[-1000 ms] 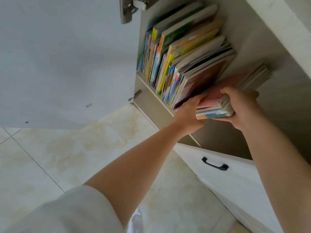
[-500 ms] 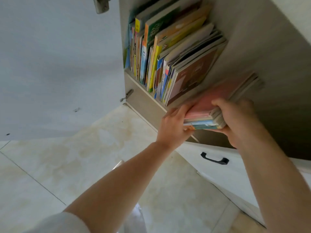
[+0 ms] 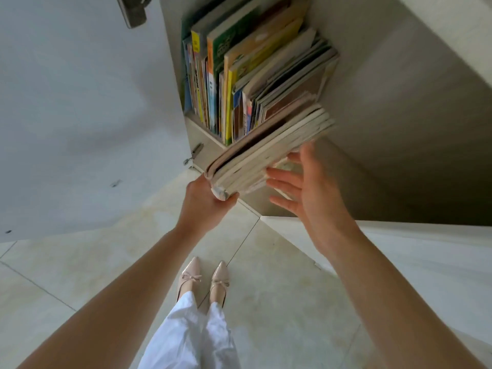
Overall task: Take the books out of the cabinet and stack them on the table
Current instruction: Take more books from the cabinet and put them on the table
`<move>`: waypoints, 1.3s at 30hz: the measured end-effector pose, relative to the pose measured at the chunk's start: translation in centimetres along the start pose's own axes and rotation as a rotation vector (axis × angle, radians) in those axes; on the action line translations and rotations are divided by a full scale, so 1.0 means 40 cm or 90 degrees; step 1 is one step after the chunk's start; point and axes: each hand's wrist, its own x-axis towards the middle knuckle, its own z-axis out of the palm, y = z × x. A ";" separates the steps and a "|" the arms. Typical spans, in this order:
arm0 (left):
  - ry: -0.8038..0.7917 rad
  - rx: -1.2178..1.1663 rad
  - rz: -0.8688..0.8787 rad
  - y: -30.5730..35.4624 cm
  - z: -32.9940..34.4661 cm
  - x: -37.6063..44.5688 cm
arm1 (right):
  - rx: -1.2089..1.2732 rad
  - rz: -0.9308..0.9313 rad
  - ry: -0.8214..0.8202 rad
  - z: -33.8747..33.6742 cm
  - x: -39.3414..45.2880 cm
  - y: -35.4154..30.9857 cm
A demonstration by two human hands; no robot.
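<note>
Books [image 3: 269, 153]: a bundle gripped at its lower corner by left hand [image 3: 206, 206], half out of cabinet [image 3: 386, 107]. Right hand [image 3: 311, 193] spread wide just beside it, holding nothing. Other books [image 3: 239, 83] upright on shelf.

Pale glossy floor tiles [image 3: 80, 262] with thin dark grout lines; two beige pointed flat shoes [image 3: 203, 279] with small bows side by side on them, white trouser legs [image 3: 191, 339] above, metal hinge [image 3: 133, 10] at top.
</note>
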 end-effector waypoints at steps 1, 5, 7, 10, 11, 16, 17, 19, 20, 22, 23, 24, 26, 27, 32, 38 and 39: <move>-0.007 -0.017 -0.001 -0.014 -0.010 0.006 | 0.009 -0.001 -0.016 -0.030 0.009 0.002; -0.045 -0.024 0.020 -0.071 -0.038 0.016 | -0.182 -0.076 0.055 -0.108 0.112 0.043; -0.054 -0.040 0.022 -0.086 -0.046 0.009 | -0.296 -0.088 0.044 -0.117 0.176 0.070; -0.076 -0.035 0.034 -0.101 -0.052 0.007 | -0.437 -0.150 -0.056 -0.105 0.255 0.076; -0.084 -0.035 0.040 -0.105 -0.053 0.009 | -0.445 -0.159 -0.081 -0.100 0.272 0.071; -0.073 -0.075 -0.001 -0.100 -0.054 0.019 | -0.458 -0.158 -0.124 -0.087 0.313 0.058; -0.082 -0.077 0.000 -0.097 -0.054 0.024 | -0.457 -0.179 -0.108 -0.088 0.311 0.062; -0.105 -0.064 0.011 -0.085 -0.064 0.035 | -0.432 -0.204 -0.091 -0.094 0.300 0.073; -0.120 -0.059 0.011 -0.081 -0.073 0.040 | -0.416 -0.208 -0.093 -0.098 0.288 0.081; -0.158 -0.064 0.002 -0.071 -0.096 0.039 | -0.397 -0.214 -0.109 -0.106 0.257 0.092; -0.180 -0.073 -0.004 -0.063 -0.107 0.033 | -0.403 -0.214 -0.113 -0.109 0.237 0.092; -0.203 -0.083 -0.016 -0.053 -0.120 0.025 | -0.414 -0.211 -0.118 -0.112 0.215 0.090; -0.246 -0.120 -0.058 -0.020 -0.149 0.000 | -0.439 -0.187 -0.133 -0.118 0.163 0.079; -0.266 -0.139 -0.088 -0.004 -0.163 -0.016 | -0.440 -0.169 -0.141 -0.120 0.133 0.072; -0.282 -0.283 -0.210 0.087 -0.261 -0.121 | -0.291 -0.103 -0.174 -0.112 -0.050 0.035; -0.092 -0.491 -0.332 0.189 -0.322 -0.288 | -0.151 -0.101 -0.202 -0.059 -0.257 0.007; -0.064 -0.512 -0.339 0.201 -0.330 -0.316 | -0.135 -0.116 -0.193 -0.044 -0.284 0.007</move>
